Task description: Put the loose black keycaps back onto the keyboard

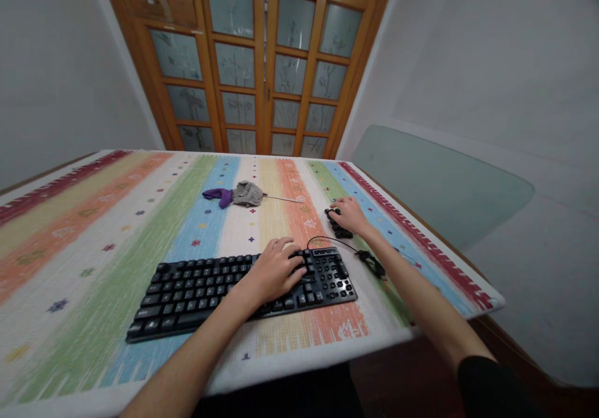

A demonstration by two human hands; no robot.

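Note:
A black keyboard (201,290) lies at a slant near the table's front edge. Keycaps are off its right-hand section, where bare switches show. My left hand (276,268) rests over the right-middle of the keyboard, fingers spread and touching it; the keys beneath are hidden. To the right of the keyboard, loose black keycaps (340,231) form a small pile on the cloth. My right hand (349,213) is at the far end of this pile, thumb and fingers pinched around a dark keycap, which is partly hidden.
Beyond the keyboard lie a grey cloth (247,194), a purple cloth (219,196) and a thin metal rod (283,199). A bundled black cable (370,262) sits right of the keyboard. A striped tablecloth (135,231) covers the table; glazed wooden doors (259,62) stand behind.

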